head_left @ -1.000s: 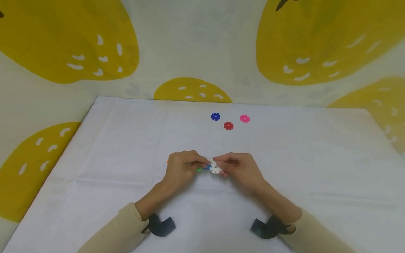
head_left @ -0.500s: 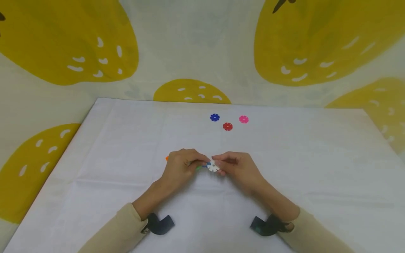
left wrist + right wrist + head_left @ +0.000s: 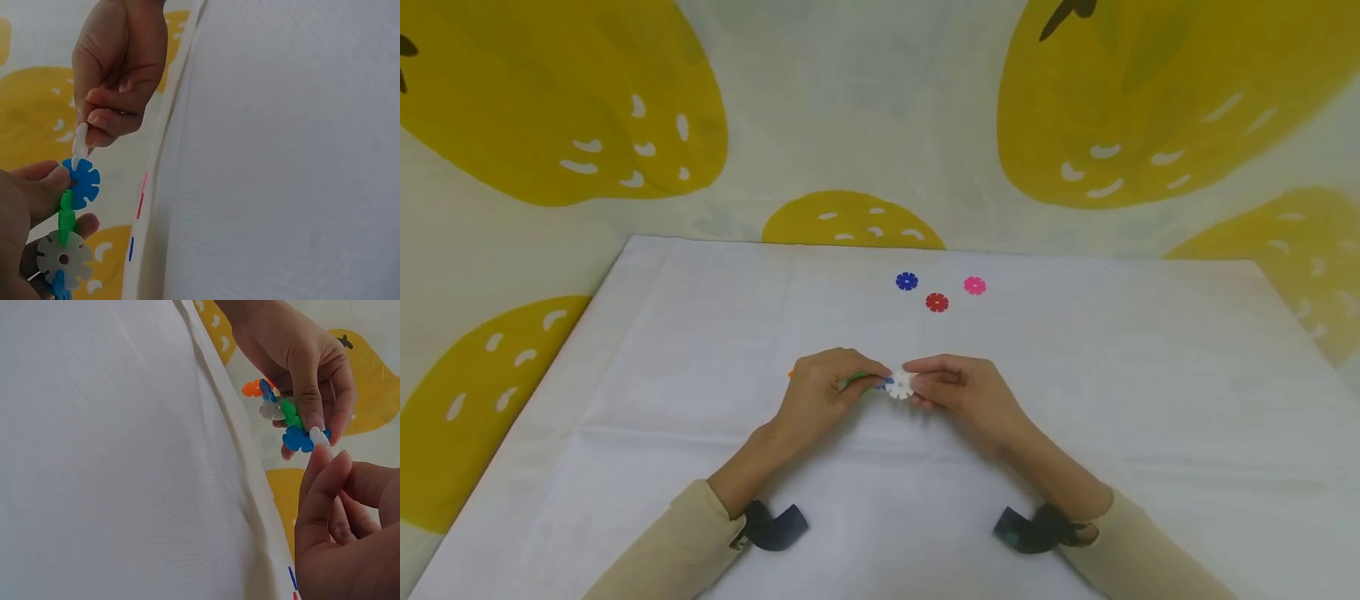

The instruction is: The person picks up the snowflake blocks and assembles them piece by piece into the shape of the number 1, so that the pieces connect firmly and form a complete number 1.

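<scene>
My left hand [image 3: 820,387] pinches a blue notched disc [image 3: 85,183] between thumb and finger. This disc is part of a chain: a green disc [image 3: 67,217], a grey-white disc [image 3: 74,265], another blue disc [image 3: 267,391] and an orange one [image 3: 252,388] follow on, partly behind the left fingers. My right hand [image 3: 973,396] pinches a white notched disc [image 3: 900,385], whose edge meets the first blue disc at a slot. How deep the two are joined I cannot tell.
On the white-covered table [image 3: 685,333], beyond the hands, lie a dark blue disc [image 3: 907,282], a red disc [image 3: 937,302] and a pink disc [image 3: 975,286]. Patterned yellow-and-white cloth [image 3: 865,125] hangs behind the table's far edge.
Both hands have shifted slightly up and left in the head view, with the discs between them. More of the green disc shows by the left fingers. Both grips remain.
</scene>
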`<action>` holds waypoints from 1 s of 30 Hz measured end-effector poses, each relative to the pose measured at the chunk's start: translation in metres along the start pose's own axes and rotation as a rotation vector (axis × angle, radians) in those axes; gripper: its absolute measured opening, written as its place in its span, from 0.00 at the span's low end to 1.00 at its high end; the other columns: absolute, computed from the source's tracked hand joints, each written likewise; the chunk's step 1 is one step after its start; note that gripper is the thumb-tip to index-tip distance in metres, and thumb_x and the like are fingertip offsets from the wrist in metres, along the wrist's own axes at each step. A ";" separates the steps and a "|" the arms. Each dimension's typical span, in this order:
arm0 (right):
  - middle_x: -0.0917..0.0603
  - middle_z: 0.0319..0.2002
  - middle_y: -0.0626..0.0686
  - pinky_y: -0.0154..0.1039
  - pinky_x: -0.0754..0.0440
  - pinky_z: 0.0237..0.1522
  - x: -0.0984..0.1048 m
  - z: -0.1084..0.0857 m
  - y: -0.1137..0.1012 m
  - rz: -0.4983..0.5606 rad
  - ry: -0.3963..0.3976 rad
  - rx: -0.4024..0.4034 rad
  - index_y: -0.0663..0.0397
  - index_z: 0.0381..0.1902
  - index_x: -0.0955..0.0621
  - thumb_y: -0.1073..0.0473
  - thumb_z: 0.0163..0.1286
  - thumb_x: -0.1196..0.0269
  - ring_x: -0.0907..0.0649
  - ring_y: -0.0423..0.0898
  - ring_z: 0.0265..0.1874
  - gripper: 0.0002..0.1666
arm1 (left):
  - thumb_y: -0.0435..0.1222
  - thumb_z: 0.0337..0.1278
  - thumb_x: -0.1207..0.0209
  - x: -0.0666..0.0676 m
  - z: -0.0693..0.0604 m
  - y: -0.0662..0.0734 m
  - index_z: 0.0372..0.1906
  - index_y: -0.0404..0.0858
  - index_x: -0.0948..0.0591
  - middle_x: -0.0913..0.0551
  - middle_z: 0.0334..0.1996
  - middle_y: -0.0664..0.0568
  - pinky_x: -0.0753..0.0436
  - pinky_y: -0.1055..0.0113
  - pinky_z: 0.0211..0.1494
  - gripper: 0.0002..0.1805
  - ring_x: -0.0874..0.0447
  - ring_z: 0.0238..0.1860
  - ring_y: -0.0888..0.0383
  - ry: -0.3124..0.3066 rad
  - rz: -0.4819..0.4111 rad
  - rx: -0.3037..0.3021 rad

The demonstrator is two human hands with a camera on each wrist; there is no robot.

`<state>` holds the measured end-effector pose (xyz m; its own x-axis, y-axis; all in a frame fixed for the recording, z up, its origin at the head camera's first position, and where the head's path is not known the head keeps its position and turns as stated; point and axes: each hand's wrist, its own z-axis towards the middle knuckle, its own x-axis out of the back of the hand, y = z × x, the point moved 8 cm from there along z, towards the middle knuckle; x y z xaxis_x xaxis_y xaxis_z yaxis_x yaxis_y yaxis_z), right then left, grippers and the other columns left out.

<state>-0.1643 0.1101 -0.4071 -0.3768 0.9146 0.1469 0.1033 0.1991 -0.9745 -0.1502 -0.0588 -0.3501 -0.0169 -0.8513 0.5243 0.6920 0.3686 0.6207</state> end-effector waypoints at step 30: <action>0.14 0.42 0.48 0.35 0.19 0.44 0.048 0.026 -0.001 -0.195 0.155 -0.071 0.48 0.56 0.20 0.46 0.68 0.38 0.16 0.45 0.41 0.22 | 0.38 0.42 0.26 -0.015 -0.004 -0.012 0.40 0.43 0.14 0.14 0.39 0.59 0.21 0.67 0.50 0.15 0.17 0.45 0.61 -0.144 0.107 0.193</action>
<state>-0.2064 0.1451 -0.4031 -0.2511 0.8983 0.3606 0.1085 0.3964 -0.9117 -0.1552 -0.0521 -0.3680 -0.0630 -0.7470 0.6618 0.5451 0.5297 0.6498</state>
